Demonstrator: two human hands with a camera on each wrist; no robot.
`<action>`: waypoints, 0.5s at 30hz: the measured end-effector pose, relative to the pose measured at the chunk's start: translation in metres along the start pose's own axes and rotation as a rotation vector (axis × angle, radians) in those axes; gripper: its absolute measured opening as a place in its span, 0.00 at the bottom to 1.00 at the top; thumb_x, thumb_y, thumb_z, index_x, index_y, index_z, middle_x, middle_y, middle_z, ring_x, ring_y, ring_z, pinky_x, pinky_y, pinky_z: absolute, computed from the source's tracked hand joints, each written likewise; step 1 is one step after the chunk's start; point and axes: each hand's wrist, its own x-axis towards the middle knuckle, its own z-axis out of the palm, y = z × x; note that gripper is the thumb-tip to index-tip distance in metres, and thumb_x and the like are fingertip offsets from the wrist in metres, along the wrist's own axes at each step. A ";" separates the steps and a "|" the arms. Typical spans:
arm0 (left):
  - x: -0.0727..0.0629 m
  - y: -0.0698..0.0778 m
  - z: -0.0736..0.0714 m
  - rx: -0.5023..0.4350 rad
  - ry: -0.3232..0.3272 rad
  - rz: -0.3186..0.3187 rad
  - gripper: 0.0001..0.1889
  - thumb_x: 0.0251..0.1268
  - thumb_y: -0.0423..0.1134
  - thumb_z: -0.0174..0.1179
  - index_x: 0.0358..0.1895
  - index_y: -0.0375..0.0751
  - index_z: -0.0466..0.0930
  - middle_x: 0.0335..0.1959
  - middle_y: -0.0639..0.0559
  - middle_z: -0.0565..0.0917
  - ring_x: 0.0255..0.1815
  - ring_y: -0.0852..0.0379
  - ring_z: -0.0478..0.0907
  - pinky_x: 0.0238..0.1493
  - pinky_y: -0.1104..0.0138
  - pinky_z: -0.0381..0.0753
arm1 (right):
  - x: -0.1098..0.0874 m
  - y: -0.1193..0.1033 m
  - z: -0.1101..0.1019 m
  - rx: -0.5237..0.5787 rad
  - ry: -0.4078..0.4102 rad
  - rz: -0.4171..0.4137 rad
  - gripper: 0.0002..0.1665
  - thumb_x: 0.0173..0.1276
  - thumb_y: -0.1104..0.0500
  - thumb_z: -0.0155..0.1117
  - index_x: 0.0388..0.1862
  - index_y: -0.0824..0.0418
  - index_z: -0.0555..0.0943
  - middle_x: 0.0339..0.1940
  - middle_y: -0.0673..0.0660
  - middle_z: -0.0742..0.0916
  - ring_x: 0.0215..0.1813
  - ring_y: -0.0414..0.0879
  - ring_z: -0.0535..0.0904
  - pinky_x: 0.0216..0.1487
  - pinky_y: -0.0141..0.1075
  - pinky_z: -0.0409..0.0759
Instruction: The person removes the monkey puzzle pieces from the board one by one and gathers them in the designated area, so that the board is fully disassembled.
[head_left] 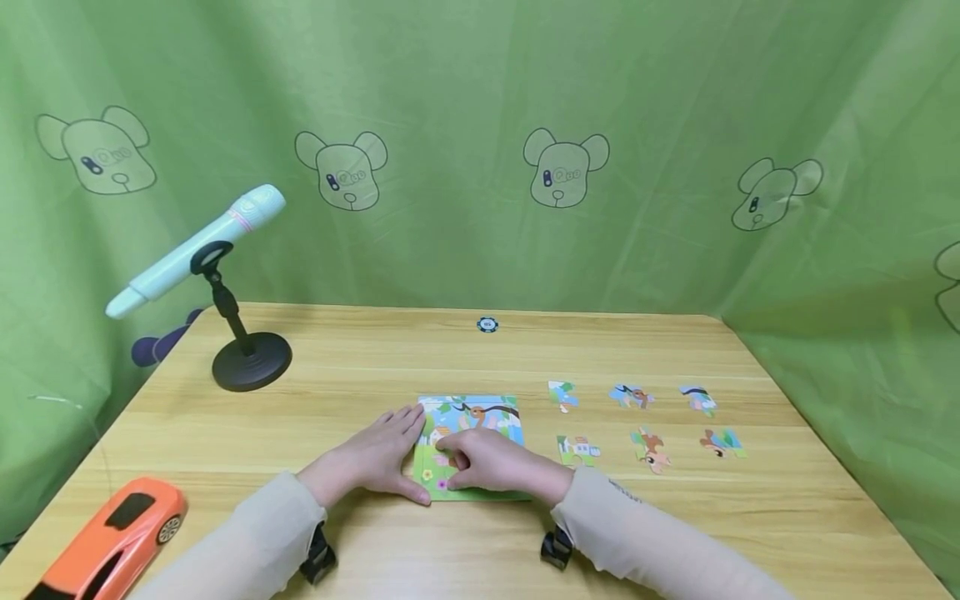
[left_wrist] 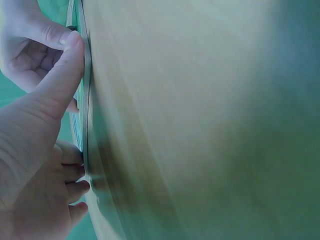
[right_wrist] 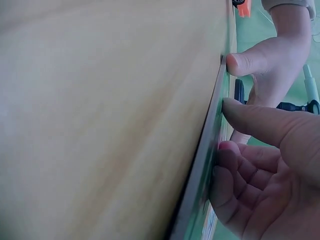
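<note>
A flat picture puzzle board (head_left: 487,495) with a green lower border, flowers, a small house and a branch lies on the wooden table. My left hand (head_left: 378,454) rests along its left edge with straight fingers, the thumb beside the lower left corner. Over the board, my right hand (head_left: 483,458) has curled fingers whose tips touch the picture. The right wrist view shows the right thumb (right_wrist: 260,117) at the board's near edge, apart from the fingers; no loose piece shows between them. Part of the picture is hidden beneath the right hand.
Several puzzle pieces (head_left: 577,450) lie in two rows right of the board. A light blue microphone (head_left: 198,250) tilts on a black stand (head_left: 252,361) at the back left. An orange toy car (head_left: 112,537) sits front left; a round chip (head_left: 487,324) lies near the back edge.
</note>
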 end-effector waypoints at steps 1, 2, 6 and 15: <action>0.000 0.000 0.000 0.000 0.001 0.001 0.61 0.41 0.70 0.60 0.69 0.26 0.49 0.70 0.33 0.49 0.70 0.40 0.46 0.68 0.52 0.44 | 0.000 0.000 0.000 0.008 0.001 -0.002 0.30 0.57 0.58 0.69 0.58 0.68 0.74 0.18 0.43 0.74 0.20 0.34 0.66 0.24 0.27 0.68; 0.000 0.000 0.000 -0.001 0.002 0.001 0.61 0.41 0.70 0.61 0.69 0.26 0.49 0.70 0.33 0.49 0.70 0.40 0.46 0.68 0.52 0.44 | 0.000 0.000 0.000 0.016 0.002 -0.004 0.30 0.57 0.59 0.69 0.57 0.68 0.74 0.18 0.43 0.74 0.20 0.34 0.66 0.24 0.27 0.68; 0.000 0.000 0.001 -0.001 0.002 0.002 0.61 0.40 0.71 0.60 0.69 0.25 0.49 0.70 0.33 0.49 0.70 0.40 0.46 0.68 0.51 0.45 | -0.001 0.001 -0.001 0.060 0.005 -0.013 0.28 0.56 0.62 0.69 0.56 0.66 0.73 0.19 0.44 0.75 0.20 0.34 0.67 0.24 0.27 0.69; 0.001 -0.001 0.001 0.014 0.002 0.005 0.61 0.40 0.72 0.59 0.69 0.26 0.49 0.70 0.33 0.49 0.70 0.40 0.46 0.68 0.51 0.45 | -0.004 0.005 -0.004 0.197 0.038 -0.058 0.17 0.64 0.67 0.60 0.51 0.60 0.71 0.20 0.48 0.77 0.21 0.36 0.69 0.25 0.28 0.69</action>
